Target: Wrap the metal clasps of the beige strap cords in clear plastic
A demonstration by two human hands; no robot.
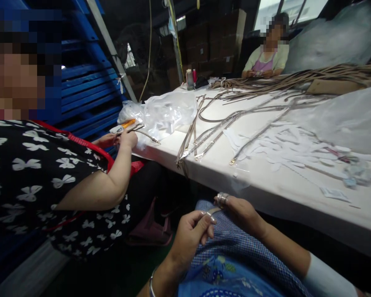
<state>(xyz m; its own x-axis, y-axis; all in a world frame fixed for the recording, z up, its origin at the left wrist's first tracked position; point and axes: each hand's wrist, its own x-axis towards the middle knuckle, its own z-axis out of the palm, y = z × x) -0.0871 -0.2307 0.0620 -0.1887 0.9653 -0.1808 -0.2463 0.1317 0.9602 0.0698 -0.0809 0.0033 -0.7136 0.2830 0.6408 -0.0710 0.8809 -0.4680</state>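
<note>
My left hand [191, 238] and my right hand [239, 211] are low over my lap, in front of the white table's edge [266, 194]. Both are closed in a pinch on a thin strap [214, 210] that runs between them. A curled metal-looking end [221, 198] sits at my right fingers. On the table beyond lie several long thin straps [210, 136] and white paper strips [284, 142].
A person in a black patterned top sits at my left, their hands [123, 139] holding a strap and an orange tool by a clear plastic bag [163, 111]. Another person [267, 57] sits at the table's far end. Blue pallets [86, 82] stand at the left.
</note>
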